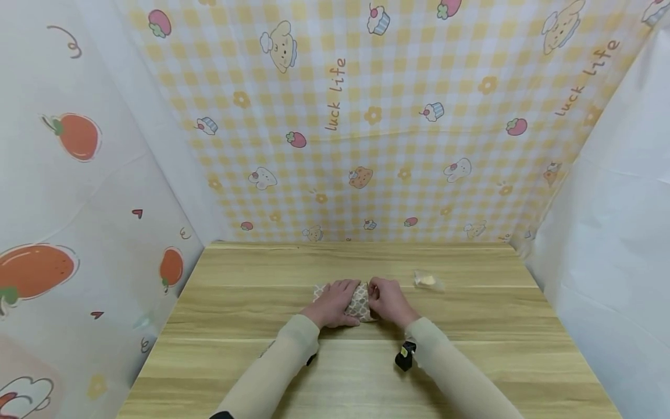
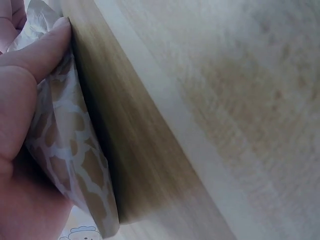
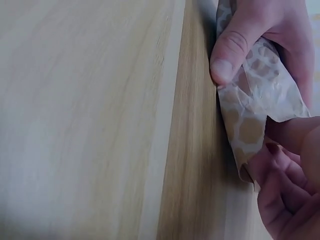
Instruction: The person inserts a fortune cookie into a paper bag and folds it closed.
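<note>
A flat paper packet (image 1: 360,305) with a brown-and-white giraffe-like pattern lies on the table between both hands. My left hand (image 1: 334,304) grips it from the left, its thumb along the near edge, as the left wrist view shows on the patterned paper (image 2: 75,145). At the packet's right end is my right hand (image 1: 388,299). In the right wrist view, the fingers of that hand (image 3: 290,185) are curled and pinch the paper at the loose end (image 3: 244,135), which stands partly open. What lies inside the packet is hidden.
A small clear plastic bag (image 1: 428,280) with a pale yellow thing inside lies right of the hands. The wood-grain table (image 1: 235,326) meets a checked cloth wall (image 1: 335,163) at the back, with white sheets on both sides.
</note>
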